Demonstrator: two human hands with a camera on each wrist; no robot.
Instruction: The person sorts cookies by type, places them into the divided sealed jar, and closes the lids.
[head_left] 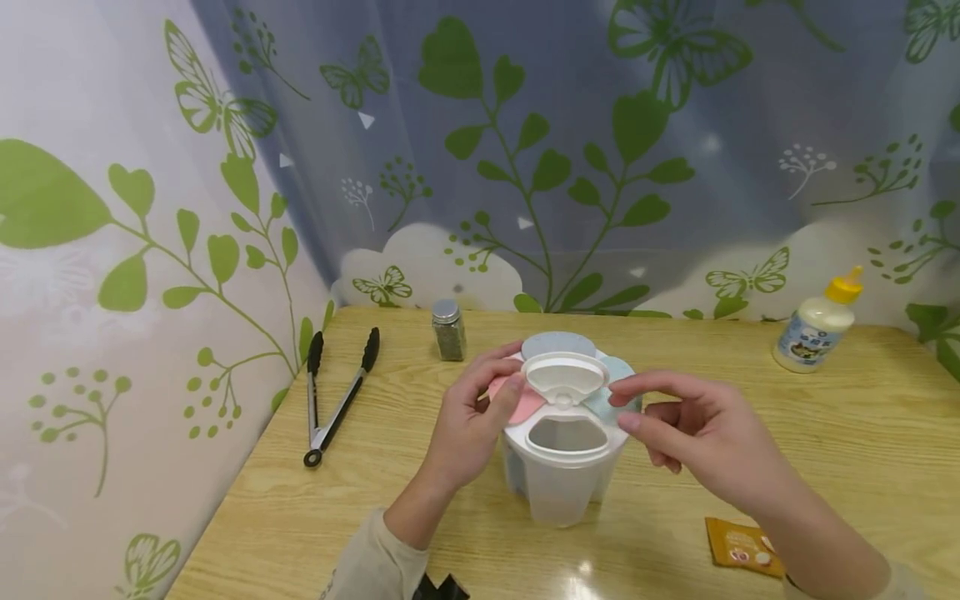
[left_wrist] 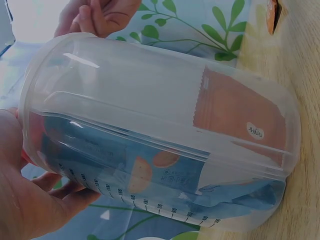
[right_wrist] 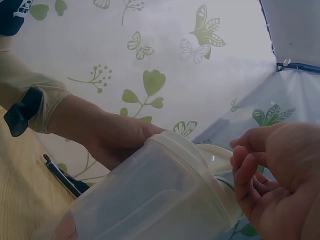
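A clear divided storage container (head_left: pixel 558 500) stands upright on the table. Its white lid carries pink (head_left: pixel 527 406), blue (head_left: pixel 558 342) and green (head_left: pixel 602 406) flaps, and a front flap (head_left: pixel 566 375) that is raised over an opening. My left hand (head_left: pixel 468 421) grips the lid's left rim, thumb on the pink flap and fingers round the side. Beside the green flap hovers my right hand (head_left: pixel 712 429), fingers loosely bent and holding nothing; contact with the lid cannot be told. Through the wall in the left wrist view, blue packets (left_wrist: pixel 150 172) and a brownish packet (left_wrist: pixel 240 110) show in separate compartments.
Black-tipped tongs (head_left: pixel 333 408) lie spread at the left. A spice jar (head_left: pixel 448 332) stands behind the container, and a yellow-capped bottle (head_left: pixel 815 325) at the back right. An orange packet (head_left: pixel 738 546) lies partly under the right forearm. Patterned curtains (head_left: pixel 540 167) border the table.
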